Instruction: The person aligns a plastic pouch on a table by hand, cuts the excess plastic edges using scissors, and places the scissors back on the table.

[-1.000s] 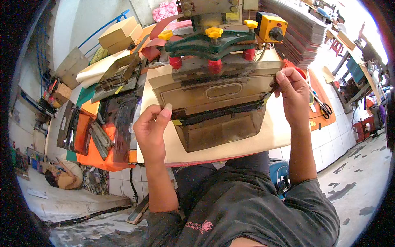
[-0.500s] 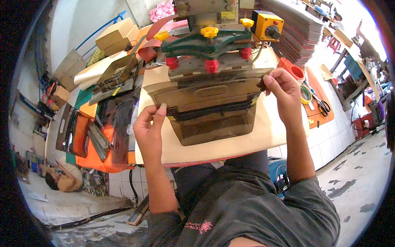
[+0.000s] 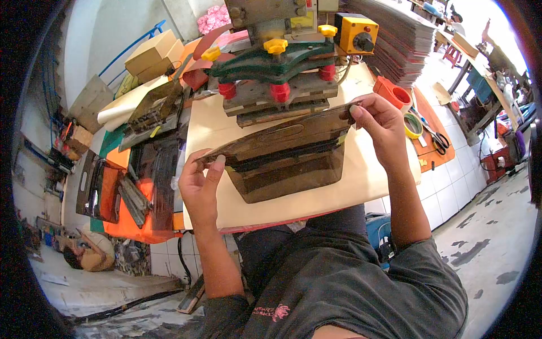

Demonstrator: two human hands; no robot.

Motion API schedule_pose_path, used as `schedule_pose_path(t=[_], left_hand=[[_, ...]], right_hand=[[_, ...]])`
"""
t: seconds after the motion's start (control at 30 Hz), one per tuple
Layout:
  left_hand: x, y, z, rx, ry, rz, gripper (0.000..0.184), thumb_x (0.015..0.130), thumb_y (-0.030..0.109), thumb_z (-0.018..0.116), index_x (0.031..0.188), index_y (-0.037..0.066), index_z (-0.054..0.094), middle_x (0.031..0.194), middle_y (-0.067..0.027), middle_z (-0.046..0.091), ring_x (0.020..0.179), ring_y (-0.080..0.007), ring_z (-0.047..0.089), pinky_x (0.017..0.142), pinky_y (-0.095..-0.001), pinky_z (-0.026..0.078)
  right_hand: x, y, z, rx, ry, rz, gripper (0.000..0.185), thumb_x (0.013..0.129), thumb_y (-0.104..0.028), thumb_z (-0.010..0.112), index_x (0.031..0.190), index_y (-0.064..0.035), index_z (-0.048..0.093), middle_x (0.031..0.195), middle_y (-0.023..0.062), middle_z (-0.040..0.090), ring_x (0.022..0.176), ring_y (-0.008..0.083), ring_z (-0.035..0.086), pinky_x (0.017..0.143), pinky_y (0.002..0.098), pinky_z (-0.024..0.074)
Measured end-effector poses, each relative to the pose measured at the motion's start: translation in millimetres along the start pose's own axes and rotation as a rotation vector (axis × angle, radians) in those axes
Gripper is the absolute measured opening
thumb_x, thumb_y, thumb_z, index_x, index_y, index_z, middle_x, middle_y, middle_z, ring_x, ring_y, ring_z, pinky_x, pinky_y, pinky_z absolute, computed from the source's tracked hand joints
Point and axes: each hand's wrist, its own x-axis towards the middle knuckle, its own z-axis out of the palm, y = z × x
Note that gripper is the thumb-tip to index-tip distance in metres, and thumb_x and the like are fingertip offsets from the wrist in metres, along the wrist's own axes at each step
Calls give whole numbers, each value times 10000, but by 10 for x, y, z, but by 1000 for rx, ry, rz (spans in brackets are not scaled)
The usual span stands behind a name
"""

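Observation:
A smoky, see-through plastic sheet (image 3: 291, 178) is stretched between my two hands above the cream work board (image 3: 316, 200). It has a long oval outline near its upper edge and a dark band across the middle. My left hand (image 3: 204, 183) pinches its left upper corner between thumb and fingers. At the right upper corner, my right hand (image 3: 377, 120) grips the edge the same way. Just behind the sheet stands a press head (image 3: 274, 65) with a green frame, yellow knobs and red posts. The sheet's lower part hangs over or rests on the board; I cannot tell which.
Right of the board lie a roll of tape (image 3: 414, 125), scissors (image 3: 440, 141) and a red-orange tape dispenser (image 3: 393, 92). A yellow control box (image 3: 357, 35) sits beside the press. More dark plastic pieces (image 3: 161, 164) lie at left. Another person (image 3: 93, 251) is at lower left.
The sheet's upper part has tipped, so its oval outline looks narrower and the press's lower plate shows behind it. Both hands keep their grip. The whole view has shifted slightly.

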Motion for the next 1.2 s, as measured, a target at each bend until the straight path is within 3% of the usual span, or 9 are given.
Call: schedule_pose_path(t=[0.07,0.3,0.5,0.6,0.67,0.8,0.97,1.2], left_hand=[[3,47,21,-84,-23,-5,246,867,58,732,1085,-9,641,967,-20,640,902,-93,551,825,-242,454],[64,61,20,-82,-91,69,283,842,26,732,1105,-11,633,1018,-55,664,956,-125,598,862,-258,474],[144,141,106,-123,-187,55,204,879,27,692,1073,-15,642,1033,-74,684,943,-132,631,847,-269,501],[179,141,146,-34,-77,-16,180,899,74,691,1055,-10,656,983,-63,694,899,-124,641,819,-273,513],[181,172,204,-215,-38,8,176,901,108,705,1032,-2,665,933,-55,702,846,-118,646,786,-272,518],[111,258,212,-295,-92,-72,188,901,108,702,1047,-2,657,910,-60,704,817,-129,660,770,-278,524],[71,343,275,-369,-69,-207,214,928,117,655,1098,-12,631,917,-70,701,817,-153,683,751,-283,539],[109,189,271,-418,16,-167,258,925,97,640,1151,-22,612,1054,-68,676,916,-138,643,831,-286,520]], right_hand=[[-13,21,-34,25,-56,72,144,929,-129,678,1015,-16,654,927,17,665,770,58,560,686,210,443],[-61,-10,-12,-22,-82,71,195,930,-123,670,1074,6,652,1010,44,686,873,70,597,752,228,463],[-46,-34,26,29,-77,-6,153,929,-117,668,1025,3,662,915,6,672,861,62,608,759,225,488],[-14,-72,30,41,-92,50,131,937,-138,664,969,-11,653,850,-16,650,799,50,585,702,219,466],[15,-78,31,57,-69,38,141,943,-175,664,919,-37,644,790,-34,624,726,43,553,644,213,432],[17,-97,46,169,-25,115,158,945,-210,662,905,-58,649,769,-29,626,680,42,543,612,215,421],[-6,-107,24,246,-40,235,177,948,-227,667,904,-55,667,767,-24,648,641,38,552,571,192,412],[-32,-26,92,227,-92,232,245,959,-264,658,927,-23,679,756,-3,651,664,70,574,615,229,458]])
